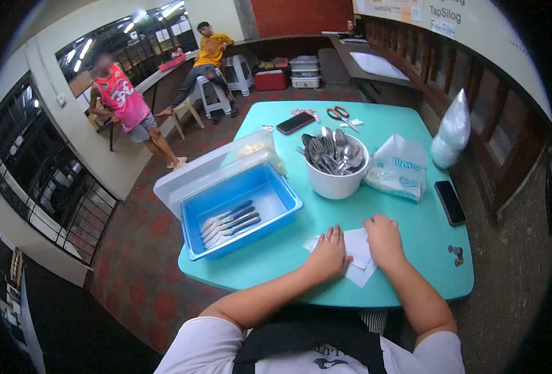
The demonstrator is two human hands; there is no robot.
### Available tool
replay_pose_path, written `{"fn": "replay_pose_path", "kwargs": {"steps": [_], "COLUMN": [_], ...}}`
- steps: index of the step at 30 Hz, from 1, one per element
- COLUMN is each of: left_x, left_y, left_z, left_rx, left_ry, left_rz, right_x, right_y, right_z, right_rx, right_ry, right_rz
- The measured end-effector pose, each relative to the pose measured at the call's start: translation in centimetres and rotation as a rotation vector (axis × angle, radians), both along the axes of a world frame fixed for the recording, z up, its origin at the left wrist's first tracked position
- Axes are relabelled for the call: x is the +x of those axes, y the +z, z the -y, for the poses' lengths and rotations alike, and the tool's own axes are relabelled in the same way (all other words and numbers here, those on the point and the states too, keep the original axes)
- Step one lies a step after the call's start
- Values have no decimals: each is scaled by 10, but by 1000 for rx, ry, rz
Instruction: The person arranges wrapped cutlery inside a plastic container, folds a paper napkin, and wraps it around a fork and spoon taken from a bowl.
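Note:
A white paper napkin lies partly folded on the turquoise table in front of me. My left hand rests flat on its left part, fingers stretched out. At its upper right edge, my right hand has its fingers curled down on the paper; the fingertips are partly hidden. Beyond my hands stands a white bucket full of metal spoons and forks. To the left, a blue tray holds several utensils wrapped in white napkins, handles showing. A pack of napkins sits right of the bucket.
A clear lid leans along the tray's far side. Scissors and a phone lie at the back. On the right are another phone, coins and a plastic-wrapped cone. Two people are across the room.

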State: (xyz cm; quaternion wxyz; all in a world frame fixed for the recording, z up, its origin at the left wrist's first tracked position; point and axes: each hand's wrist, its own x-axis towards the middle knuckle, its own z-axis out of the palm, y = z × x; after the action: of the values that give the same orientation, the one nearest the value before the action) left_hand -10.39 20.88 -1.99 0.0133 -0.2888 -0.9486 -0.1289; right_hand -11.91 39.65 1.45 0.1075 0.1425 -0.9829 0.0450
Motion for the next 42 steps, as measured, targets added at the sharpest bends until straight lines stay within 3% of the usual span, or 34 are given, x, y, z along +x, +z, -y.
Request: {"fn": "replay_pose_path", "kwargs": {"steps": [5, 15, 16, 18, 20, 21, 23, 24, 25, 28, 29, 32, 33, 34, 37, 38, 40, 42], "left_x": [13, 15, 14, 2, 0, -7, -21, -55, -75, -50, -51, -66, -66, -80, -71, -60, -53, -65], "left_y": [-4, 4, 15, 54, 145, 175, 265, 282, 313, 298, 261, 225, 255, 268, 335, 358, 343, 271], "left_z": [7, 28, 30, 33, 41, 47, 56, 64, 70, 43, 31, 21, 20, 23, 19, 21, 11, -9], "left_rx": [-4, -100, -59, 18, 154, 157, 372, 307, 422, 230, 216, -75, 51, 165, 421, 342, 423, 315], "left_ry": [69, 316, 251, 118, -114, -180, -106, -73, -155, -238, -381, -430, -350, -347, -333, -369, -371, -477], "left_rz": [-33, 18, 33, 57, 15, -235, -260, -627, -562, -451, -393, -406, -330, -605, -968, -908, -755, -544], "right_x": [26, 27, 27, 24, 20, 22, 28, 30, 32, 26, 27, 30, 28, 27, 30, 31, 30, 30], "right_y": [-13, -24, -25, -27, -29, -26, -12, -12, -12, -19, -22, -11, -12, -17, -17, -15, -15, -17], "right_z": [30, 32, 33, 33, 34, 34, 37, 38, 38, 35, 34, 35, 34, 33, 32, 32, 32, 32], "right_rx": [167, 172, 181, 190, 191, 197, 207, 200, 194, 163, 153, 167, 152, 139, 106, 98, 119, 123], "right_ry": [114, 83, 78, 65, 47, 47, 49, 54, 60, 63, 64, 72, 78, 85, 93, 94, 90, 89], "right_rz": [-41, 0, 3, 27, 78, 85, 112, 112, 113, 58, 44, 75, 52, 37, 44, 48, 36, 36]}}
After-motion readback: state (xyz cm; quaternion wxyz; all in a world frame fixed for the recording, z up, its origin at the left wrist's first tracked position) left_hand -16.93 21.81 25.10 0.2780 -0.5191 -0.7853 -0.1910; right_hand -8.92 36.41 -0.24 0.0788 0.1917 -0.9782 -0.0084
